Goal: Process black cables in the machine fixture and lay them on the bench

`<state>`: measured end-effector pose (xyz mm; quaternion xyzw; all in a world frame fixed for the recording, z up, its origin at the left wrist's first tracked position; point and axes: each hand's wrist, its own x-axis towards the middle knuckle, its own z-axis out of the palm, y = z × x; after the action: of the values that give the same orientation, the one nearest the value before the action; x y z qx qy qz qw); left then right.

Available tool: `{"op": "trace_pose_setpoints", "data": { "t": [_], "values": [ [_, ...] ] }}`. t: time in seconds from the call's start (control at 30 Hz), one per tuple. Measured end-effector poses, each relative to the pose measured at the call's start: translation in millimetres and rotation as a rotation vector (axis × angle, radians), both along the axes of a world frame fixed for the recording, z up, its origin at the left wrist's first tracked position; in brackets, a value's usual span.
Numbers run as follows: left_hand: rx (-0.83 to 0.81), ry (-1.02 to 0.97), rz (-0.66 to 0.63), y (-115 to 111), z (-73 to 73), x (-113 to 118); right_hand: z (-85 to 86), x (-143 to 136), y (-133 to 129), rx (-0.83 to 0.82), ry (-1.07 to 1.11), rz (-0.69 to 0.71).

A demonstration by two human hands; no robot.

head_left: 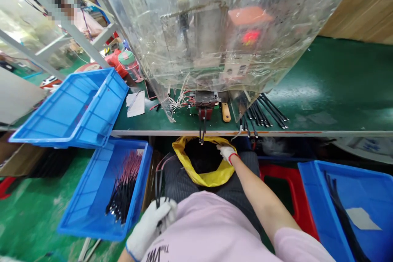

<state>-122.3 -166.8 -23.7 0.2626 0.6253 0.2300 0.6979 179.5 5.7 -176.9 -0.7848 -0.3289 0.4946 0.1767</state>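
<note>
My left hand (155, 223), in a white knitted glove, is closed around a few black cables (159, 186) whose thin reddish wires stick up. In a similar glove, my right hand (227, 153) is over the right side of a yellow bag (209, 179) on my lap. Its fingers look drawn together over the bag's dark inside; what they hold, if anything, is too small to make out. Above the bag, two dark strips (202, 129) hang from a small machine (205, 100) at the bench edge.
A clear plastic sheet (190, 57) hangs over the machine. Black cables (267, 110) and a wooden-handled tool (226, 113) lie on the green bench (331, 86). Blue bins stand left (92, 208) and right (322, 196); another blue bin (61, 106) rests above the left one. A person (87, 24) sits far left.
</note>
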Motion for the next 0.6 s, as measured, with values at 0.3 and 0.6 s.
{"op": "trace_pose_setpoints", "data": {
  "t": [0.3,0.6],
  "values": [
    [0.027,-0.762,0.451,94,-1.5,61,60.7,-13,-53,0.275,-0.127,0.421],
    [0.243,-0.744,0.226,166,1.5,115,202.2,96,-10,0.608,-0.494,0.055]
  ]
}}
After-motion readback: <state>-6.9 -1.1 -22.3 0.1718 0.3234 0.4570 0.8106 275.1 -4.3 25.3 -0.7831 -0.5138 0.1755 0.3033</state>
